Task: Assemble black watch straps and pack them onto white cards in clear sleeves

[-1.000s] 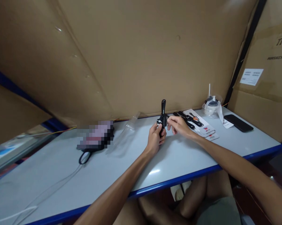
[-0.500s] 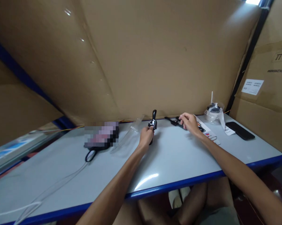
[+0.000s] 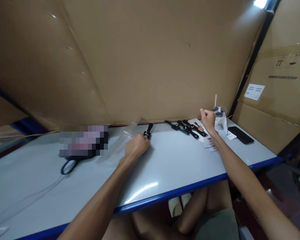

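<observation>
Left hand (image 3: 137, 144) is wrapped around a black spokeshave (image 3: 149, 130), one handle sticking up past the fingers; can't tell whether it's resting on the bench (image 3: 154, 166). Right hand (image 3: 209, 120) is raised, fingers curled in like a fist, and I can't tell if anything's tucked inside. Stuff lying around, left to right: a pixelated thing (image 3: 80, 143) with a black loop, a clear plastic sleeve (image 3: 116, 142) just beside the left hand, then some black tools (image 3: 175, 127) next to white packaging cards (image 3: 206, 142). Past those, a cup (image 3: 217, 111) with a straw, partly hidden by the right hand, and a black phone (image 3: 241, 135).
</observation>
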`<control>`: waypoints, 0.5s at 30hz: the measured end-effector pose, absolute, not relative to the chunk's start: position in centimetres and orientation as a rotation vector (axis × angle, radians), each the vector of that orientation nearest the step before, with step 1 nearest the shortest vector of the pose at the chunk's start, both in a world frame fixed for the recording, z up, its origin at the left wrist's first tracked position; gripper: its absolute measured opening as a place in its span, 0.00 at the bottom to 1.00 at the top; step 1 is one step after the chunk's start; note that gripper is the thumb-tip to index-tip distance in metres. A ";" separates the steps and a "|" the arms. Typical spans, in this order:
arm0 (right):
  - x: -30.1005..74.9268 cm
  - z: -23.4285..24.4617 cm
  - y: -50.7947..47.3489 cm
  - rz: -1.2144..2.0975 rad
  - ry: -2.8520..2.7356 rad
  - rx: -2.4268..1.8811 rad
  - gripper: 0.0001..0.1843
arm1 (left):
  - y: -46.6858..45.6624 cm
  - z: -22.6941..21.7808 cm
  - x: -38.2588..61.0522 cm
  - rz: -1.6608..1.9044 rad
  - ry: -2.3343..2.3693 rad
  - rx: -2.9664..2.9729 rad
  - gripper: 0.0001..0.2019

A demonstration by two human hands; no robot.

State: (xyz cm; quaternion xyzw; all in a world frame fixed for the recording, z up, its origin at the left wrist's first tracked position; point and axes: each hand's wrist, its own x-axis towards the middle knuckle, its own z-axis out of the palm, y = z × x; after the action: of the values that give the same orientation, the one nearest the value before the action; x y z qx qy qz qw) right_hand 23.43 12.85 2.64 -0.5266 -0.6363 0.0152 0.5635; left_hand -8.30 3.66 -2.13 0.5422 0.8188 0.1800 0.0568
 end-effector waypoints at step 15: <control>17.0 0.2 9.0 0.203 -2.115 -1.148 0.23 | 2.4 -1.7 -4.8 0.755 2.164 1.860 0.16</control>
State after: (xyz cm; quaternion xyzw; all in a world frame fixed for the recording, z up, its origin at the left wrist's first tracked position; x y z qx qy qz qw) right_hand 17.00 8.96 0.21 -0.4442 -0.8187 0.0786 0.3553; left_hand -4.80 2.42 -1.69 0.6274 0.7298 0.2547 0.0950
